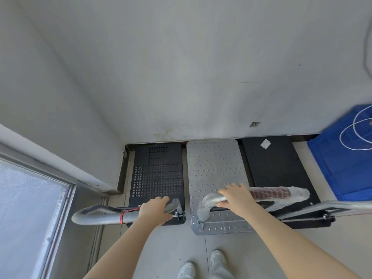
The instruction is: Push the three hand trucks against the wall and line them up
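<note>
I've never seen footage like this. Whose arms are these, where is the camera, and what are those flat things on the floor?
No machine here: a person wears a camera on the head, looking down, so you see their own arms and shoes. Three flat hand trucks stand side by side with their far ends at the wall: a black perforated one, a silver one and a plain black one. The left hand grips the perforated truck's grey handle. The right hand grips the plastic-wrapped handle of the silver truck. A blue crate sits at the right.
</note>
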`<state>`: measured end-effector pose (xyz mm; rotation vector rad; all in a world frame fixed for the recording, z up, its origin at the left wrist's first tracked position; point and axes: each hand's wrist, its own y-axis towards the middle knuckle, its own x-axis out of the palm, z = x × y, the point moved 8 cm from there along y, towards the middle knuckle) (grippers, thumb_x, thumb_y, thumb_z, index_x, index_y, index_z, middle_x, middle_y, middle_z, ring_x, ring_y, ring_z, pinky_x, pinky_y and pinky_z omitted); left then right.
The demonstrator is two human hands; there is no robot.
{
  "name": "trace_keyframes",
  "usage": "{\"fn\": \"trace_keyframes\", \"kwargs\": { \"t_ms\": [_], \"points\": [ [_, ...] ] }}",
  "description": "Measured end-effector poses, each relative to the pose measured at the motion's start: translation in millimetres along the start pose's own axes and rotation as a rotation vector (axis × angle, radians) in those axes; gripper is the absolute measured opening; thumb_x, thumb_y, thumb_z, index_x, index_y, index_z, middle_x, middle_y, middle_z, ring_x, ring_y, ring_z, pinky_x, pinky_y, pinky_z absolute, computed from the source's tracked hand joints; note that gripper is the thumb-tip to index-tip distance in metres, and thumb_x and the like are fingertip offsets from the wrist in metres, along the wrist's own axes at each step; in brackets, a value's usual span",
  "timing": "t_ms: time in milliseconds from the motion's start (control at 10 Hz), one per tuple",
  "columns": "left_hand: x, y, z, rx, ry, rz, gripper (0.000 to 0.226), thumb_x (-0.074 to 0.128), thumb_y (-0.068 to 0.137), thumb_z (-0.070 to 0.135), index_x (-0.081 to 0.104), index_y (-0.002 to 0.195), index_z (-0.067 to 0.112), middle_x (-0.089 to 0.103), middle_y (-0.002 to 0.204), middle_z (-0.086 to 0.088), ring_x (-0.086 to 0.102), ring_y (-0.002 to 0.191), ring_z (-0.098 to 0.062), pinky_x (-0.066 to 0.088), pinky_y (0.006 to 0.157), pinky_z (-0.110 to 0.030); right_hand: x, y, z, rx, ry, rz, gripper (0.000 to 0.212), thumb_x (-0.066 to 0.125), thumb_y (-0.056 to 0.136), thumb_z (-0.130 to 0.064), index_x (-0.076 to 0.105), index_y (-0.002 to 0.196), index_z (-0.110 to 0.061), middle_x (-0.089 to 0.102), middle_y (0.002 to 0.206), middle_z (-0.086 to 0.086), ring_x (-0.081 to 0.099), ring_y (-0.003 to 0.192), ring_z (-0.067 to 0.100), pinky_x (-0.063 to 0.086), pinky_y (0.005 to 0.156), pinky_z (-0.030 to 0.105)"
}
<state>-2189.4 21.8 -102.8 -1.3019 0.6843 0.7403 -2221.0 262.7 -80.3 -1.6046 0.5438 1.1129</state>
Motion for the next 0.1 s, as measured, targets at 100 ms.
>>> {"fn": "trace_keyframes", "kwargs": {
  "t_ms": [100],
  "points": [
    [-12.5,0.6,10.6,0.014,-0.084,0.059,0.060,0.052,0.086,0.050,0.032,0.137,0.027,0.053,0.124,-0.002,0.051,0.111,-0.022,0.047,0.087,-0.036,-4.5,-3.5,0.4,0.021,0.003,-0.024,0.047,0.048,0.091,-0.049,0.045,0.131,-0.024,0.056,0.127,0.003,0.048,0.118,0.023,0.033,0.098,0.041]
  ]
}}
